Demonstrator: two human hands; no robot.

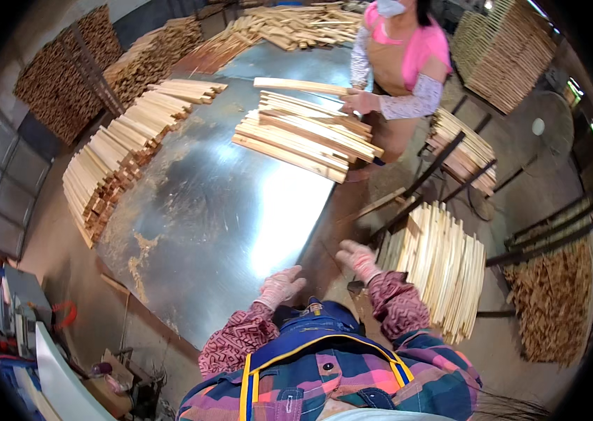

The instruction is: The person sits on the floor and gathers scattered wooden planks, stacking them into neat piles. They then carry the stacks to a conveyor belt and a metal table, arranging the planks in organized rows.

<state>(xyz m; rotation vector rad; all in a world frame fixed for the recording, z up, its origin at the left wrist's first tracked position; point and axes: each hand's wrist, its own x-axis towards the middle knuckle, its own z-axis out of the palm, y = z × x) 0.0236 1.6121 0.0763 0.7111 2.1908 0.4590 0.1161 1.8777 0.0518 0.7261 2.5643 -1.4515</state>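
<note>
My left hand (280, 286), in a pale glove, is at the near edge of the metal table (170, 263), its fingers stretched out and nothing in them. Off that edge, my right hand (357, 259) hangs over the floor, gloved too, fingers apart and empty. It is nearest to a stack of pale wooden strips (437, 263) on my right. Across the table's right corner lies a pile of wooden strips (303, 133). A co-worker's hands (362, 103) are at that pile's far right end, by one strip (300, 86) lying apart from the others.
A long row of wooden strips (128, 144) lines the table's left edge. More loose strips (296, 27) are heaped at the far end. Dark metal rack bars (444, 165) stick out at the right, near a fan (538, 127). Stacked wood (68, 74) stands at the back left.
</note>
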